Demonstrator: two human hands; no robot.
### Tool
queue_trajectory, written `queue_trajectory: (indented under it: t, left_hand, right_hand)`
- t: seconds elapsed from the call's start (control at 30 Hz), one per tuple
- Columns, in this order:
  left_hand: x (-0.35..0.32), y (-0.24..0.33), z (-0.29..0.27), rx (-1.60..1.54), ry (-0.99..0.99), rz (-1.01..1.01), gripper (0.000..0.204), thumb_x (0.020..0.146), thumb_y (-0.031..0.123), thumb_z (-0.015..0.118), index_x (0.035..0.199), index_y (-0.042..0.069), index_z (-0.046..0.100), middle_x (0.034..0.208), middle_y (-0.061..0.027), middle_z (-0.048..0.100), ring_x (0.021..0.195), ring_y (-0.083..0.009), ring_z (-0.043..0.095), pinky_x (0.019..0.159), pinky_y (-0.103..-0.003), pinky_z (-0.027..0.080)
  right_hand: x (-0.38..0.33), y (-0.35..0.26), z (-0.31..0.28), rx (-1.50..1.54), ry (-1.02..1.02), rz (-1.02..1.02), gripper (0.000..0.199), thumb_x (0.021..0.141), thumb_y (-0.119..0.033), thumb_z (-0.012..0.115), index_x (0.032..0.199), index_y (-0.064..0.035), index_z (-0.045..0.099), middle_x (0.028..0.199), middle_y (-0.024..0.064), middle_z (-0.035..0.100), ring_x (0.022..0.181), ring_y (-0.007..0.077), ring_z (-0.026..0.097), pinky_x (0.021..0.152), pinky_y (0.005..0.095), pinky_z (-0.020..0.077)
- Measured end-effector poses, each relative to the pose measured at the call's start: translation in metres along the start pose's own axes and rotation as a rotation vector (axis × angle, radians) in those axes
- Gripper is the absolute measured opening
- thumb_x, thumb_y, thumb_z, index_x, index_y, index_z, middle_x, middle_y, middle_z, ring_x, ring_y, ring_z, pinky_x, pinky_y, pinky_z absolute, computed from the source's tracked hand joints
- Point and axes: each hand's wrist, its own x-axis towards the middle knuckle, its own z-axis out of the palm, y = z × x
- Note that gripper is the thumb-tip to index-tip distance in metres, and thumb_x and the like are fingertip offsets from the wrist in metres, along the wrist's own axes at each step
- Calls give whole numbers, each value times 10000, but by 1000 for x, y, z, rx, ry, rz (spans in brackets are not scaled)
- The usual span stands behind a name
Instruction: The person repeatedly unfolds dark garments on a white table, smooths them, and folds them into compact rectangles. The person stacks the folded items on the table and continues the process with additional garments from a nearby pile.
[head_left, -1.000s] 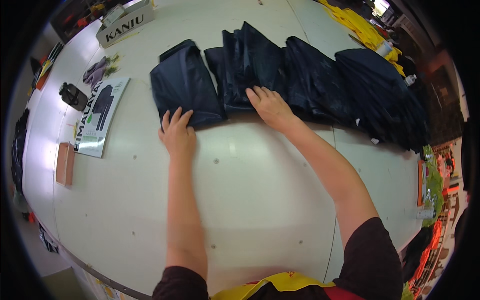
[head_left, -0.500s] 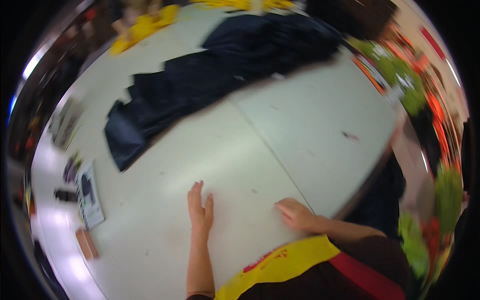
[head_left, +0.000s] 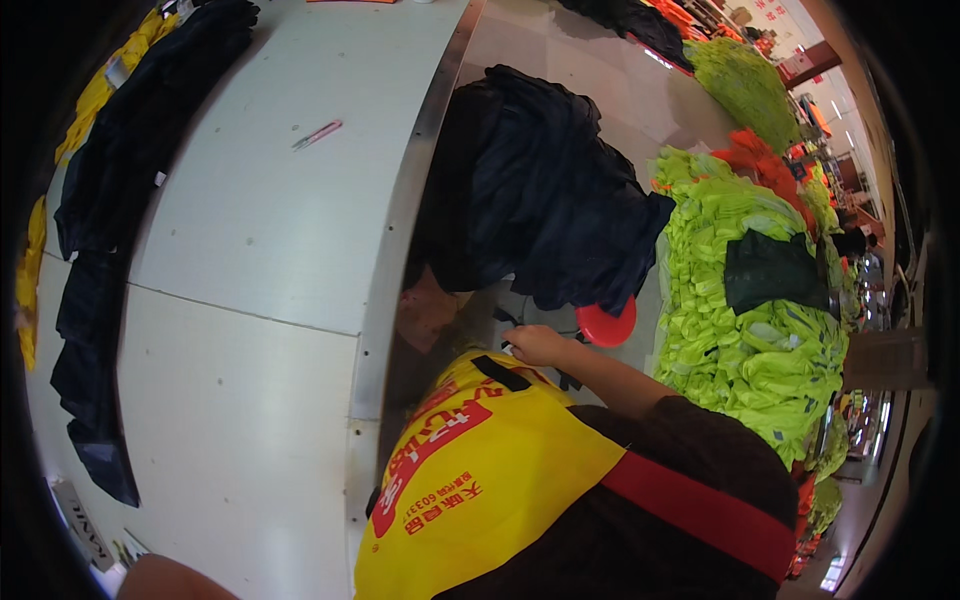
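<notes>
My right hand (head_left: 540, 345) is closed beside the yellow apron (head_left: 520, 480) on my front, past the table's edge. A small dark and white bit shows at its fingertips; what it grips, if anything, I cannot make out. A short black strip (head_left: 501, 373) lies across the apron just under the hand. Beyond the hand is a large heap of dark navy fabric (head_left: 560, 190), with a red round seat or lid (head_left: 607, 322) by its lower edge. Only a rounded patch of bare skin of my left arm (head_left: 170, 580) appears at the lower left; the hand itself is out of view.
The white table (head_left: 240, 400) has a metal edge (head_left: 385, 310). A pink cutter (head_left: 318, 134) lies on it, and a long row of dark fabric (head_left: 95, 330) runs along its left. Piles of lime-yellow garments (head_left: 740, 310) stand on the right, a dark cloth (head_left: 775, 272) on them.
My view has swung right, from the tabletop to the floor beside it. My right hand has gone from above the table to beside my apron. The left hand has left the view.
</notes>
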Motion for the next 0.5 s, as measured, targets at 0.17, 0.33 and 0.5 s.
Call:
queue_trajectory:
  t: [0.17, 0.33, 0.5]
  left_hand:
    - [-71, 2, 150, -62, -95, -411, 402, 947, 232, 362, 1279, 23, 446, 1225, -120, 532, 1146, -251, 489, 961, -409, 364]
    - [-94, -13, 292, -167, -175, -722, 412, 937, 238, 376, 1289, 32, 436, 1231, -112, 527, 1147, -256, 483, 944, -426, 369]
    - [-57, -18, 399, -220, -357, -764, 425, 928, 245, 389, 1298, 41, 427, 1237, -104, 522, 1148, -260, 477, 926, -443, 375]
  right_hand:
    - [22, 109, -20, 351, 120, 142, 310, 769, -124, 544, 1060, -27, 585, 896, 180, 642, 831, 329, 623, 740, 401, 495]
    - [85, 284, -35, 407, 491, 382, 277, 740, -192, 608, 960, -24, 625, 916, 192, 638, 870, 346, 613, 795, 384, 490]
    - [146, 375, -79, 624, 776, 766, 294, 753, -244, 627, 917, 1, 626, 890, 202, 637, 874, 339, 617, 772, 371, 486]
